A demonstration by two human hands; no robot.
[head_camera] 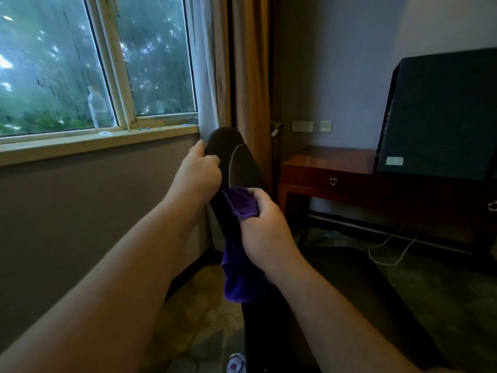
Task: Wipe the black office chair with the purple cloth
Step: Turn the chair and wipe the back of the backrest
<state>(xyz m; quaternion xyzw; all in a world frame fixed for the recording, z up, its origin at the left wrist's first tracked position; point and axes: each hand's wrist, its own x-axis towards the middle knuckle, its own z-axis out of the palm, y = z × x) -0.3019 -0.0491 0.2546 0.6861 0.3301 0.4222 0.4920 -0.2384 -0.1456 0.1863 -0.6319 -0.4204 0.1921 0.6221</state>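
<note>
**Armrest gripped, cloth pressed beside the window wall**

Walls close us in on two sides: the window wall point(80, 200) runs along the left, and a far wall behind the wooden side table point(328, 168) shuts the right. Between them, patterned floor point(204, 305) lies open near us, left of the chair.

We count one black office chair point(349, 305), its seat filling the near right and its armrest point(236, 157) rising in the middle just beside the curtain point(250, 76). One dark covered box point(441, 114) stands on the table at far right. One window point(94, 63) shows two panes, with one clear bottle point(98, 109) on its sill. One white cable point(387, 251) trails on the floor below the table.

We see two bare hands. Our left hand point(199, 170) is closed over the armrest's far end. Our right hand point(266, 224) clutches one purple cloth point(242, 254), pressing it to the armrest's near part; the loose end hangs down over the seat edge.
</note>
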